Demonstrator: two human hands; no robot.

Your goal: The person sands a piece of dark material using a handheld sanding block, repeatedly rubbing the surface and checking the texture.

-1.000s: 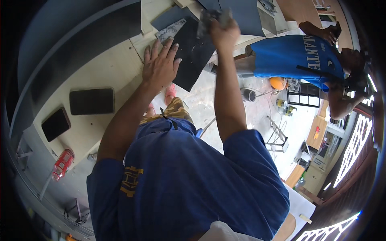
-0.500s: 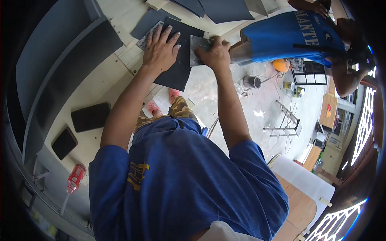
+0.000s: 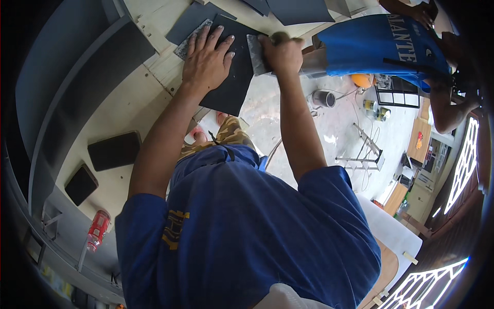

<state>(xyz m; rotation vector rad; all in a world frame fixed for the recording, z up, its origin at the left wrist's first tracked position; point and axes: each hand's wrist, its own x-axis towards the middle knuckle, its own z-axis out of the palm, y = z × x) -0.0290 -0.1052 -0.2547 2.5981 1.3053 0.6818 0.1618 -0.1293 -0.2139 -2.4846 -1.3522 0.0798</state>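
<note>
My left hand [image 3: 207,61] lies flat with fingers spread on a black sheet [image 3: 234,72] that slants across the edge of the pale workbench. A grey, white-smeared flat piece [image 3: 184,47] shows from under its fingertips. My right hand [image 3: 286,55] is closed around the handle side of a flat grey scraper [image 3: 257,55] with whitish smears. The scraper's blade sits at the right edge of the black sheet; whether it touches the sheet I cannot tell.
More dark sheets [image 3: 301,11] lie on the far bench. Two dark flat slabs [image 3: 114,150] and a red-labelled bottle [image 3: 99,227] are at left. A person in a blue shirt [image 3: 381,44] stands at right. A bucket [image 3: 323,98] and a metal step stand [image 3: 368,149] are on the floor.
My right hand has moved slightly up and right with the scraper, from over the black sheet to its right edge. The left hand stays spread on the sheet.
</note>
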